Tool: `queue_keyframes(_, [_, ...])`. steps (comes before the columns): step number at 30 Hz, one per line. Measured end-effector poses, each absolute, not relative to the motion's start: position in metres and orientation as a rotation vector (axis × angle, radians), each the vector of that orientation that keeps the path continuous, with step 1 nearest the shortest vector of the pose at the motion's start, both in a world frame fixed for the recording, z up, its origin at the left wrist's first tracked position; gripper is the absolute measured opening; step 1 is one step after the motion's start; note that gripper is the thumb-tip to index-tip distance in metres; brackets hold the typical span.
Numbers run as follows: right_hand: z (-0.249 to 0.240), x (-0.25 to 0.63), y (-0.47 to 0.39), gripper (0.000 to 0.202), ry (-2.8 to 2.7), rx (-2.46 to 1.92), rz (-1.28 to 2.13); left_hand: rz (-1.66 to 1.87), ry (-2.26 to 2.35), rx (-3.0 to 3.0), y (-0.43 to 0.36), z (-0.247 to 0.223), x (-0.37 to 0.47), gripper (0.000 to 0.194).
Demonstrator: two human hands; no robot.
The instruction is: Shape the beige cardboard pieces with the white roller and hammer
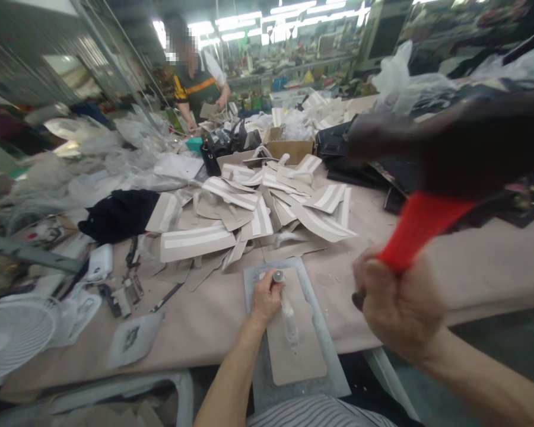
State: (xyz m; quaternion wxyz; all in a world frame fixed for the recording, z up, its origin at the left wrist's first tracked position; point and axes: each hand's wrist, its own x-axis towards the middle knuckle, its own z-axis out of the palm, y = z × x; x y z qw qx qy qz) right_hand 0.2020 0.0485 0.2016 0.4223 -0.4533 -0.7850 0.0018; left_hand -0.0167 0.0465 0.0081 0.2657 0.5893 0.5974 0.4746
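Note:
My right hand is wrapped round the red handle of a hammer, raised at the right with its dark head blurred. My left hand grips a small upright metal punch near the top of a beige panel. Along the panel runs a strap wrapped in clear plastic. Beneath the panel lies a grey board at the table's front edge. The punch's lower end is hidden by my left hand.
Beige pieces with white strips are piled behind the board. A white fan, loose tools and a dark cloth are at left. A person stands across the table. Black pieces lie at back right.

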Motion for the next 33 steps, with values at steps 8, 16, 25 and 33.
queue_keyframes(8, [0.102,0.229,0.049,0.024,-2.648,-1.518,0.308,1.246,1.607,1.573,0.046,0.011,-0.017,0.020])
queue_keyframes(16, [0.059,0.249,0.078,0.022,-2.499,-1.875,0.258,1.319,1.597,1.506,0.045,0.012,-0.015,0.018])
queue_keyframes(25, [0.067,0.131,0.010,0.034,-2.441,-1.407,0.768,1.455,1.564,1.171,0.052,0.006,-0.015,0.021])
queue_keyframes(33, [0.110,0.132,0.055,0.042,-1.739,-1.490,1.137,1.778,1.666,0.628,0.028,-0.001,-0.048,0.036])
